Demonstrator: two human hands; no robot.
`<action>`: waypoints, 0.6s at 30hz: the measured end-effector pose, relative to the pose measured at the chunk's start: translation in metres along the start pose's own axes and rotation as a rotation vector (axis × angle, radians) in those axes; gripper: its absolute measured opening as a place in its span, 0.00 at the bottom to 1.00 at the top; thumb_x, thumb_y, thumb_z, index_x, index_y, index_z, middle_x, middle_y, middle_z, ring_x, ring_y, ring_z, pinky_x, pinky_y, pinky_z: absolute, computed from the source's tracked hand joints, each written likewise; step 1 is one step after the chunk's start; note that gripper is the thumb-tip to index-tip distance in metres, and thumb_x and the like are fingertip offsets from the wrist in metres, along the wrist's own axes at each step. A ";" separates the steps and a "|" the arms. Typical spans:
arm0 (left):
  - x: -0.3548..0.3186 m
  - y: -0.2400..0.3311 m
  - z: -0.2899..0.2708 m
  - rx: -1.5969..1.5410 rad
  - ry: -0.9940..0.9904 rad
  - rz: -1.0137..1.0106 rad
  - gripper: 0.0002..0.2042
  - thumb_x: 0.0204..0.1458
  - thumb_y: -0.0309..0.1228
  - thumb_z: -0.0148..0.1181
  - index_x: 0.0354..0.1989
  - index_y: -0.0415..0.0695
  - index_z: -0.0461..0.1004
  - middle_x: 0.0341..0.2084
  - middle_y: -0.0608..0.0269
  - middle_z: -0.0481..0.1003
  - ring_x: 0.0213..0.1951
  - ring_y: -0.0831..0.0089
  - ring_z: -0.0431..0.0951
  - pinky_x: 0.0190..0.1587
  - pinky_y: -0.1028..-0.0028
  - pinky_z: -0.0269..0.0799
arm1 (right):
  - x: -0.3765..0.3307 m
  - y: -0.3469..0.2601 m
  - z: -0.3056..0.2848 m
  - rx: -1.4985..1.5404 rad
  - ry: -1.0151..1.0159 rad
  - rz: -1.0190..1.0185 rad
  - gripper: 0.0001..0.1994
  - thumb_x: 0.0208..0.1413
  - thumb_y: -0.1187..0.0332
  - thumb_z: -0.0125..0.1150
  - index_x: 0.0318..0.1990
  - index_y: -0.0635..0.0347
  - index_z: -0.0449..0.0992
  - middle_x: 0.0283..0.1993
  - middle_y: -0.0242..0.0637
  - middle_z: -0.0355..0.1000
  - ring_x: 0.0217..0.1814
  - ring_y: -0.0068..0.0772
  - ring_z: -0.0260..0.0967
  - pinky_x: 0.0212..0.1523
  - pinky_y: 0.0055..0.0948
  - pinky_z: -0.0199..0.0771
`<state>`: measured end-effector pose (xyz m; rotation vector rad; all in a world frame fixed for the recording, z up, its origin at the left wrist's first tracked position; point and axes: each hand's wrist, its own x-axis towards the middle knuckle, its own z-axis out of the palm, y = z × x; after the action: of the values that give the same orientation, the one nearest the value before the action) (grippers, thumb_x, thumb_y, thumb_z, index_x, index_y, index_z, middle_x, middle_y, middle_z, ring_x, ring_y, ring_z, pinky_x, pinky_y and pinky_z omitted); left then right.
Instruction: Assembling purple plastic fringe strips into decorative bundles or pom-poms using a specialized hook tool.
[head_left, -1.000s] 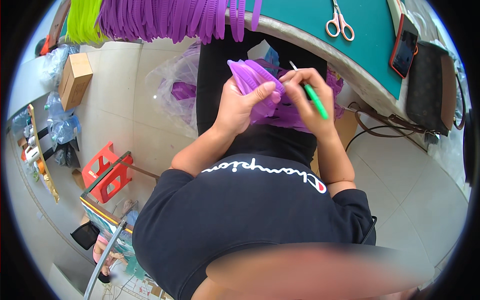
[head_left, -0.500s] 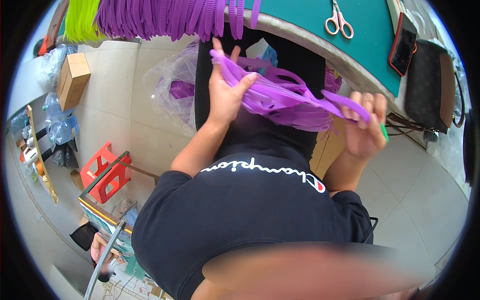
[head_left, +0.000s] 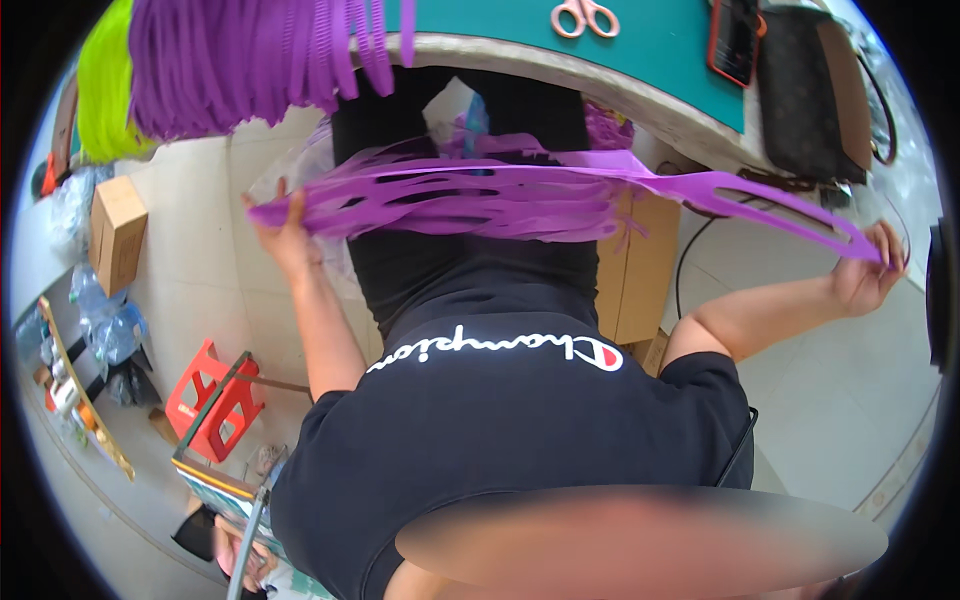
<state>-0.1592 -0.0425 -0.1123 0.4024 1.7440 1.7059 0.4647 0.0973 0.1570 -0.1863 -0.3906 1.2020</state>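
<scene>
A bundle of thin purple rubbery strips (head_left: 480, 205) with long slots between them stretches sideways over my lap. My left hand (head_left: 286, 232) grips the bundle's left end, with the thumb in front of it. Far out to the right, my right hand (head_left: 868, 275) pinches the tip of one long slotted purple strip (head_left: 770, 205), pulled taut away from the bundle. Frayed thin tails hang near the bundle's right end.
Many purple strips (head_left: 240, 70) and lime-green strips (head_left: 105, 85) hang over the table edge. On the green table mat (head_left: 670, 70) lie pink-handled scissors (head_left: 585, 18) and a phone (head_left: 735, 45). A dark bag (head_left: 815, 95) sits rightward; a red stool (head_left: 215, 405) stands left.
My hands have moved far apart, the left one leftward and the right one rightward. Between them the bunched strips have been drawn out long. The view has shifted too.
</scene>
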 end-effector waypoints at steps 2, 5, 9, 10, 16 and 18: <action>0.018 -0.014 -0.031 -0.033 0.089 -0.021 0.48 0.47 0.14 0.62 0.70 0.46 0.33 0.55 0.39 0.67 0.52 0.57 0.73 0.56 0.60 0.69 | 0.016 -0.028 -0.008 -0.067 0.021 -0.078 0.08 0.49 0.79 0.60 0.24 0.62 0.67 0.28 0.31 0.63 0.36 0.29 0.59 0.33 0.26 0.58; 0.044 -0.036 -0.068 -0.042 0.253 0.017 0.47 0.46 0.11 0.59 0.70 0.43 0.33 0.54 0.37 0.67 0.50 0.58 0.73 0.54 0.61 0.71 | 0.047 -0.072 -0.024 -0.074 0.025 -0.173 0.07 0.55 0.73 0.55 0.27 0.62 0.66 0.28 0.33 0.64 0.33 0.31 0.60 0.32 0.28 0.59; 0.062 -0.058 -0.117 -0.049 0.392 -0.028 0.38 0.48 0.12 0.59 0.66 0.36 0.44 0.48 0.39 0.72 0.45 0.58 0.76 0.50 0.60 0.75 | 0.085 -0.129 -0.048 -0.156 0.066 -0.283 0.09 0.61 0.67 0.48 0.30 0.60 0.64 0.27 0.33 0.64 0.31 0.31 0.62 0.30 0.29 0.60; 0.066 -0.068 -0.131 -0.048 0.391 -0.066 0.36 0.48 0.11 0.58 0.65 0.32 0.45 0.47 0.39 0.72 0.42 0.58 0.77 0.47 0.60 0.77 | 0.093 -0.140 -0.054 -0.174 0.078 -0.303 0.09 0.63 0.66 0.46 0.31 0.59 0.63 0.27 0.33 0.64 0.30 0.31 0.62 0.28 0.29 0.60; 0.076 -0.096 -0.157 -0.070 0.511 -0.229 0.27 0.49 0.12 0.58 0.58 0.29 0.56 0.43 0.41 0.74 0.40 0.59 0.78 0.45 0.63 0.78 | 0.138 -0.229 -0.048 -0.285 0.040 -0.345 0.14 0.66 0.61 0.36 0.32 0.59 0.61 0.26 0.34 0.62 0.27 0.31 0.62 0.27 0.29 0.60; 0.053 -0.074 -0.112 -0.074 0.316 -0.175 0.23 0.50 0.14 0.58 0.56 0.31 0.60 0.42 0.44 0.74 0.40 0.62 0.78 0.44 0.66 0.77 | 0.129 -0.214 -0.012 -0.441 0.097 -0.398 0.14 0.65 0.64 0.40 0.29 0.62 0.63 0.26 0.32 0.63 0.27 0.28 0.62 0.27 0.27 0.60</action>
<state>-0.2535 -0.1029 -0.2044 -0.0572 1.8659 1.7717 0.6943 0.1421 0.2442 -0.5205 -0.5751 0.7001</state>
